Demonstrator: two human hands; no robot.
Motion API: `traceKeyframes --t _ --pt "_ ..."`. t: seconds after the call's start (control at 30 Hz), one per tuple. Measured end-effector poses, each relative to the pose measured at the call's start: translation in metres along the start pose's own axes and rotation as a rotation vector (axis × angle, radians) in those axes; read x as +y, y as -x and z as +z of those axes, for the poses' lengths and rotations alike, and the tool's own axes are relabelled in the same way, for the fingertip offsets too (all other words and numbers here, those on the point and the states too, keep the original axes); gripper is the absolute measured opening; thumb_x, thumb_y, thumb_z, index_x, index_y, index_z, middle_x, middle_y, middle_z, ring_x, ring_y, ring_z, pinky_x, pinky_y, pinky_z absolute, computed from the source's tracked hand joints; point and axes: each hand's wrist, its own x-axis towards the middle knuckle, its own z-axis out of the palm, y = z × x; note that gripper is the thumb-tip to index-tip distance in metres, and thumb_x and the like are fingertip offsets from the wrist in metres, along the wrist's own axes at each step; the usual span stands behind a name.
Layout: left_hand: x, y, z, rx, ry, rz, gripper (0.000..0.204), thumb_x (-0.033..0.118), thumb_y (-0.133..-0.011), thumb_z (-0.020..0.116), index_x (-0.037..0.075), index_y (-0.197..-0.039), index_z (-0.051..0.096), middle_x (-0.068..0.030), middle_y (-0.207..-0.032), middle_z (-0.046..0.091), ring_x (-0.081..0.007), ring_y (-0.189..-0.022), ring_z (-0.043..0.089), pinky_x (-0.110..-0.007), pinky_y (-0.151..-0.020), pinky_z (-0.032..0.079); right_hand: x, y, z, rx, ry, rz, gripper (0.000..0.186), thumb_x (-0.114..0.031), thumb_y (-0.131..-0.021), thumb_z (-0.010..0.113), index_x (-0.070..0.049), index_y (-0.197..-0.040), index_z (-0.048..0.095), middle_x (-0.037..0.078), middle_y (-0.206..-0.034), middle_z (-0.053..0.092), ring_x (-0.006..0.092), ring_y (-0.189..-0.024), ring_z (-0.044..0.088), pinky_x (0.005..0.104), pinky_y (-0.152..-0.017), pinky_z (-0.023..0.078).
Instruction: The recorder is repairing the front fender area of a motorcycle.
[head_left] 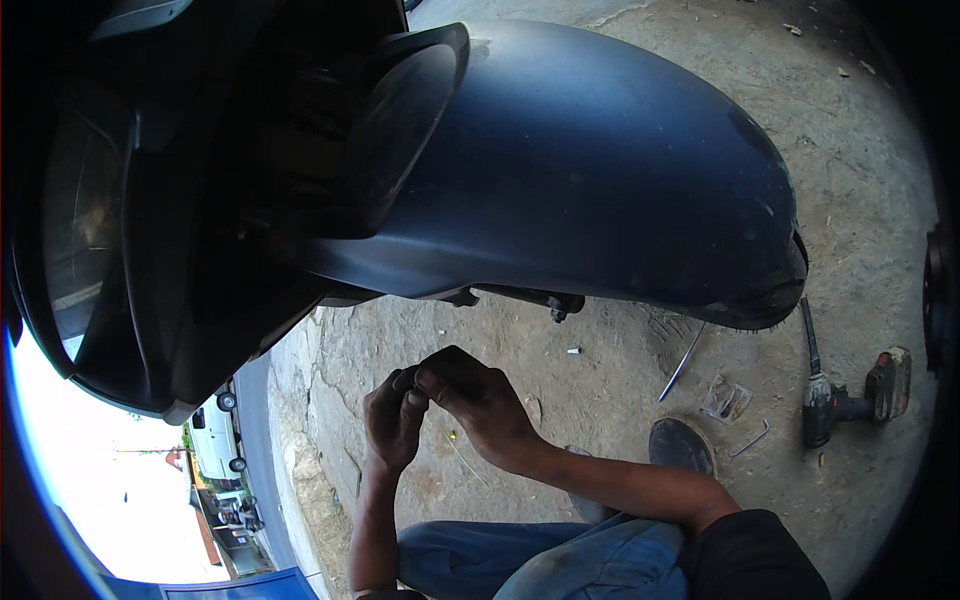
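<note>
My left hand (393,422) and my right hand (482,408) meet in front of me, below a dark blue front fender (590,170) of what looks like a motorbike. The fingertips of both hands are pinched together. Whatever they hold, if anything, is hidden between the fingers. Neither hand touches the fender. Under the fender's lower edge a dark bolt end (560,308) sticks out, a little above and right of my hands.
On the rough concrete at right lie a cordless power driver (838,405), a thin metal rod (682,362), a small clear plastic packet (727,399) and a bent hex key (752,438). My dark shoe (682,446) stands near them. A white vehicle (213,440) is on the road at left.
</note>
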Motion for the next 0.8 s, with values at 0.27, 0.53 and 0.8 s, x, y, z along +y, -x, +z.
traceKeyframes --t 0.27,0.53,0.8 --pt "-0.006 -0.001 -0.001 0.040 0.079 -0.017 0.022 0.017 -0.095 0.064 -0.003 -0.093 0.058 -0.0084 -0.077 0.056 -0.0117 -0.074 0.048 -0.030 -0.066 0.044 0.009 0.000 0.012 0.097 -0.180 -0.016 0.019 -0.020 -0.100 0.065 -0.001 -0.101 0.065 0.003 -0.093 0.069 0.0082 -0.089 0.062 0.0265 -0.085 0.048" --pt "-0.022 0.000 -0.020 0.115 -0.264 0.062 0.027 0.018 -0.084 0.081 0.002 -0.084 0.059 -0.0041 -0.064 0.051 -0.0125 -0.056 0.042 -0.030 -0.052 0.039 0.008 -0.013 0.016 0.030 -0.136 0.097 0.022 -0.021 -0.100 0.064 0.000 -0.108 0.067 0.008 -0.099 0.071 0.0133 -0.095 0.068 0.0277 -0.085 0.051" --pt "-0.010 0.003 -0.027 0.190 -0.223 0.117 0.030 0.017 -0.092 0.071 0.004 -0.076 0.050 -0.0016 -0.063 0.045 -0.0072 -0.054 0.038 -0.026 -0.049 0.031 0.002 -0.025 0.017 0.031 0.055 0.015 0.024 -0.024 -0.095 0.070 -0.003 -0.107 0.070 0.010 -0.096 0.074 0.0194 -0.091 0.072 0.0312 -0.083 0.053"
